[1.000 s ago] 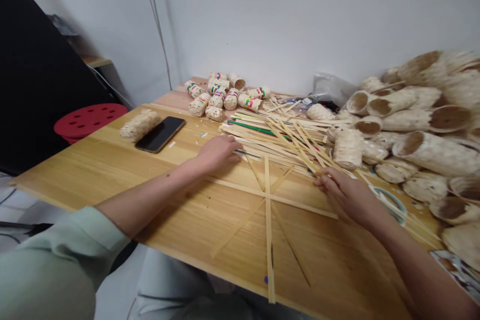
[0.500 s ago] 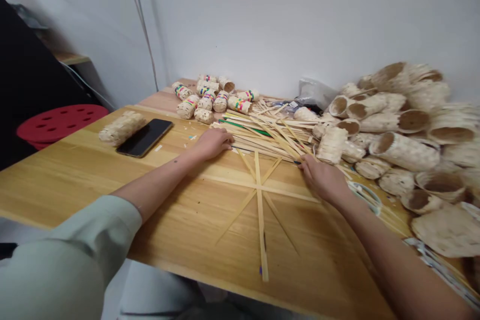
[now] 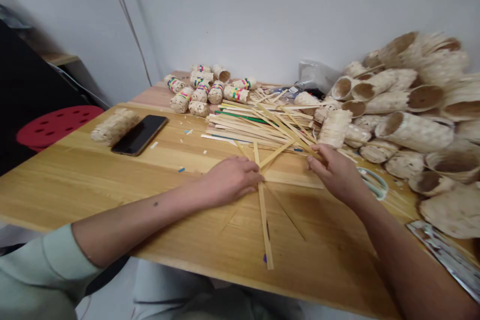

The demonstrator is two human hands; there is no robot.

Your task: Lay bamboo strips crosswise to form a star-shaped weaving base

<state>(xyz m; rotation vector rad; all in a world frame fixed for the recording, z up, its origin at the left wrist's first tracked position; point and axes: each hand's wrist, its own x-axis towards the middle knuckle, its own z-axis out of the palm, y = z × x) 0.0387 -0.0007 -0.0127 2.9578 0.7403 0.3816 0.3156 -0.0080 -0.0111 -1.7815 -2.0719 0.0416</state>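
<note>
Left hand lies flat, fingers spread, pressing the crossed pale bamboo strips on the wooden table. Right hand pinches one strip from the loose strip heap at 12 o'clock. Woven tube baskets crowd 2 o'clock; a black phone sits at 10.

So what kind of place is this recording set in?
Most likely a small handcraft workspace for bamboo or straw weaving. A wooden table against a plain wall carries a heap of loose flat strips, a big pile of woven tubes, and smaller banded woven rolls.
</note>
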